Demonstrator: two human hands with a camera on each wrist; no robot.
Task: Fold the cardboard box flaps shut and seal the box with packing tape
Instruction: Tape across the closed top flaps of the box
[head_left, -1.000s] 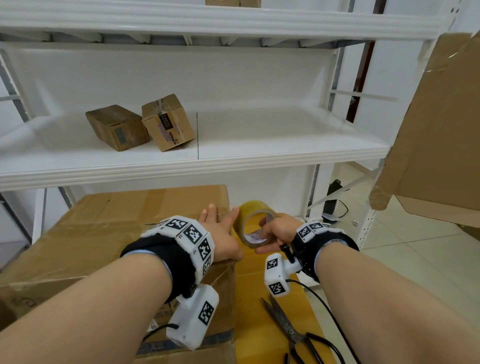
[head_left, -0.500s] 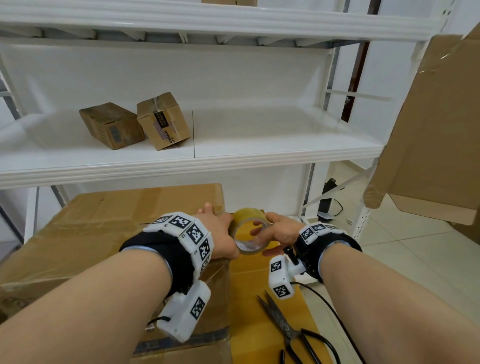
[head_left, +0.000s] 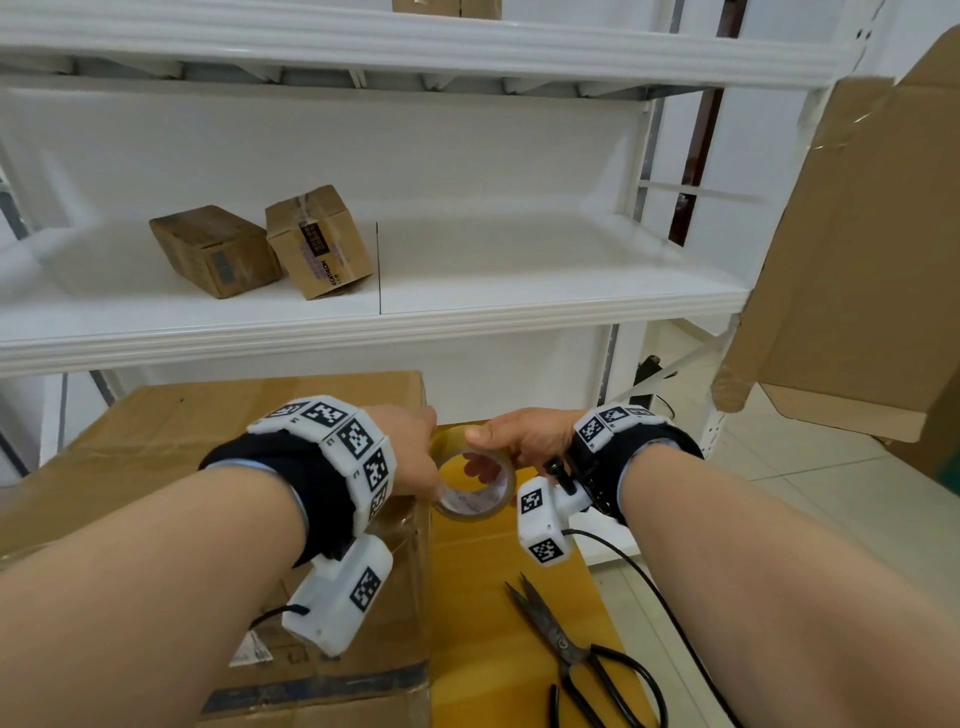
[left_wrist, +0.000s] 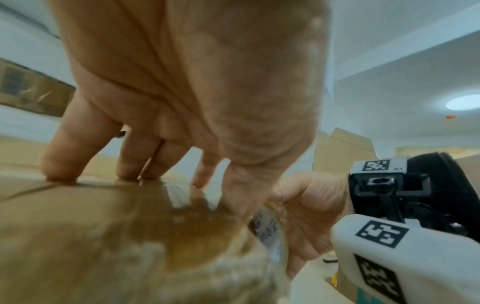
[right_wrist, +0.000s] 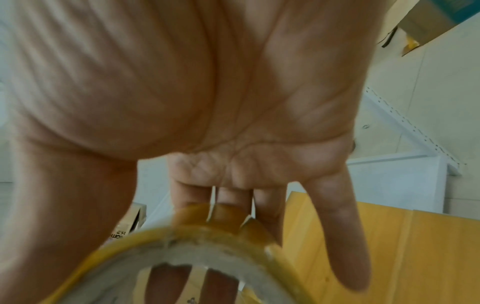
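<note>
Box: the cardboard box (head_left: 218, 447) fills the lower left of the head view, flaps already folded flat; glossy tape (left_wrist: 179, 197) is seen on its top near the right edge in the left wrist view.
Box handling: judged stiff but dentable, likely light for its size; best steadied by flat pressure on the top near the seam, not gripped by the edges.
Tape roll: the packing tape roll (head_left: 474, 480) is held at lower centre of the head view, just off the box's right edge, above a yellow board (head_left: 498, 623).
Roll handling: judged light and rigid at the core, slick outside, sticky at the free end; best taken through the core with the thumb on the rim.
Left hand: the left hand (head_left: 410, 452) is laid on the box top; its fingers (left_wrist: 64, 156) are straight, slightly spread, tips pressed to the cardboard. Thumb contact with the roll cannot be told.
Right hand: the right hand (head_left: 524, 441) grips the roll, fingers (right_wrist: 231, 203) passed through the core and thumb over the rim.
Surroundings: scissors (head_left: 582, 654) lie at lower right on the board; two small boxes (head_left: 265, 244) sit on the white shelf (head_left: 467, 322) at mid left.
</note>
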